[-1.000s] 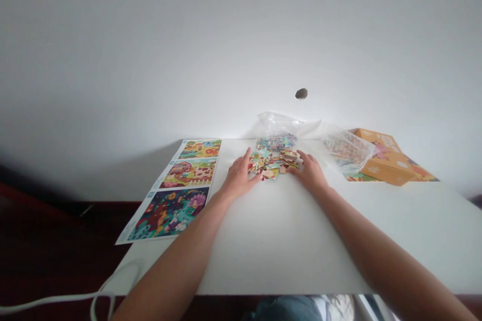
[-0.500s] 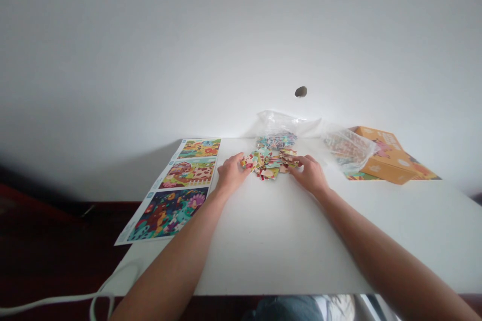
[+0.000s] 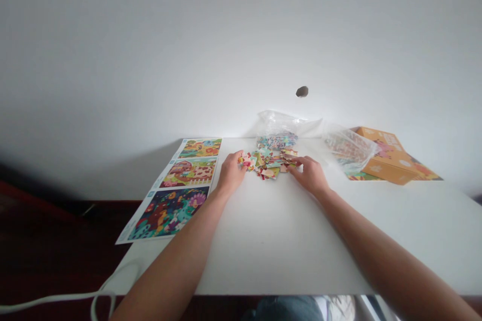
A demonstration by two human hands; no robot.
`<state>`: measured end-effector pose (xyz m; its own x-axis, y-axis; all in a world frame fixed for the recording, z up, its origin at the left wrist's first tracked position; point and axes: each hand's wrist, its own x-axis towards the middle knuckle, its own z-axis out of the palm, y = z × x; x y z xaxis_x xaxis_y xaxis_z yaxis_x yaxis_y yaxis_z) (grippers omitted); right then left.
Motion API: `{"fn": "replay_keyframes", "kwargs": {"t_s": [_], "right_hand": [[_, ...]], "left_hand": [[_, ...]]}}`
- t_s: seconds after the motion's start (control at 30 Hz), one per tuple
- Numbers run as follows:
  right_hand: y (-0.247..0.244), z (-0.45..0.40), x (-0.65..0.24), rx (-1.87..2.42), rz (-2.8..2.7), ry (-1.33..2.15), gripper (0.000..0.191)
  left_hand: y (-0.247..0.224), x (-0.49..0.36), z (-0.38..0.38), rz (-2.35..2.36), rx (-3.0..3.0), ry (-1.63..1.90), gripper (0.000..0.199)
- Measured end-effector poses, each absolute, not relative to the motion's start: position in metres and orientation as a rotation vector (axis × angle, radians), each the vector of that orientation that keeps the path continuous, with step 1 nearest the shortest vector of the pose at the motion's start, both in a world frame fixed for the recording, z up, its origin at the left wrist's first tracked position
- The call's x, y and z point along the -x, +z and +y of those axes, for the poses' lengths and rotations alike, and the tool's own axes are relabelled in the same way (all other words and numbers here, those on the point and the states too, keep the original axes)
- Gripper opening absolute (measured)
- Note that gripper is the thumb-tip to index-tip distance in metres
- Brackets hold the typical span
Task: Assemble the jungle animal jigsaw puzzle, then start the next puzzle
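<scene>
A heap of small colourful jigsaw puzzle pieces lies on the white table between my hands. My left hand is closed at the left side of the heap, with puzzle pieces showing between its thumb and fingers. On the right side, my right hand has its thumb and index finger curled around the edge of some stacked pieces. The fingertips are partly hidden by the pieces. Just behind the heap sits a clear plastic bag of bluish pieces.
A sheet with three printed pictures lies left of my left hand. To the right are another clear bag with reddish contents and an orange box on a printed sheet. A white wall rises behind. A white cable hangs at lower left.
My left hand has drawn slightly left, away from the heap, with puzzle pieces in its fingers. The right hand stays nearly where it was at the stacked pieces.
</scene>
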<state>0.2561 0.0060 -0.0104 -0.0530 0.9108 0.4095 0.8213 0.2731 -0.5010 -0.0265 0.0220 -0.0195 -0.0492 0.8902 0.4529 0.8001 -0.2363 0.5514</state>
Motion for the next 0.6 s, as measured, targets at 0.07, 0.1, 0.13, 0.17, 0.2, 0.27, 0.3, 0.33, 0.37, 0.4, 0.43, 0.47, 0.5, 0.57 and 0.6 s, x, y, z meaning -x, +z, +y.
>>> {"fn": "replay_keyframes", "kwargs": {"t_s": [0.07,0.1,0.13,0.17,0.2,0.27,0.3,0.33,0.37,0.4,0.43,0.47,0.5,0.57,0.6], "right_hand": [[-0.010,0.006,-0.256,1.548,-1.882,0.175,0.031],[-0.010,0.005,-0.255,1.542,-1.883,0.178,0.032],[-0.010,0.005,-0.255,1.537,-1.884,0.182,0.032],[-0.010,0.005,-0.255,1.534,-1.887,0.189,0.032],[-0.009,0.004,-0.255,1.533,-1.890,0.198,0.032],[-0.009,0.004,-0.255,1.533,-1.890,0.213,0.033],[-0.009,0.004,-0.255,1.534,-1.888,0.218,0.033],[-0.010,0.004,-0.255,1.536,-1.884,0.219,0.033],[-0.010,0.004,-0.255,1.538,-1.880,0.219,0.034],[-0.011,0.005,-0.256,1.538,-1.878,0.220,0.034],[-0.011,0.005,-0.256,1.537,-1.875,0.220,0.034],[-0.011,0.006,-0.256,1.532,-1.871,0.219,0.034],[-0.011,0.006,-0.256,1.525,-1.866,0.218,0.033],[-0.009,0.004,-0.255,1.496,-1.848,0.215,0.032],[-0.008,0.003,-0.254,1.476,-1.837,0.220,0.032]], "left_hand": [[-0.019,0.027,0.023,1.862,-2.033,1.165,0.049],[-0.018,0.028,0.023,1.878,-1.974,1.164,0.048],[-0.017,0.028,0.024,1.898,-1.901,1.161,0.046],[-0.017,0.029,0.025,1.917,-1.828,1.158,0.044],[-0.017,0.030,0.026,1.928,-1.767,1.154,0.042],[-0.018,0.033,0.028,1.935,-1.690,1.154,0.039],[-0.020,0.035,0.029,1.937,-1.663,1.165,0.037],[-0.021,0.036,0.031,1.936,-1.635,1.183,0.034],[-0.023,0.037,0.032,1.924,-1.601,1.214,0.032],[-0.024,0.038,0.034,1.900,-1.561,1.252,0.030],[-0.025,0.038,0.035,1.863,-1.520,1.297,0.029],[-0.024,0.038,0.035,1.818,-1.475,1.345,0.029],[-0.023,0.038,0.035,1.770,-1.432,1.393,0.030],[-0.016,0.034,0.032,1.671,-1.353,1.479,0.033],[-0.011,0.030,0.029,1.613,-1.325,1.500,0.035]]}}
